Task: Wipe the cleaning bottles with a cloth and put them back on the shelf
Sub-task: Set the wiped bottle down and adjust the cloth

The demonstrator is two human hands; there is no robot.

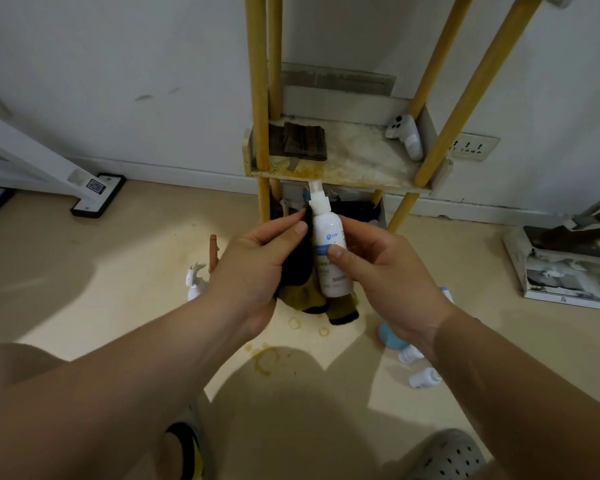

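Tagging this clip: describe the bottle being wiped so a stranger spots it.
Find the yellow-legged shelf. In front of it, the right hand holds a white spray bottle upright. Unlike the floor bottles, it is lifted, the left hand holding a dark cloth against it.

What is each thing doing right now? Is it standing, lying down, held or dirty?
Spray bottle: upright, held in the right hand.
Cloth: bunched, gripped by the left hand, against the bottle.
Shelf: stained, dirty.
Small white bottle: lying on the floor.
Floor: ring-shaped stains.
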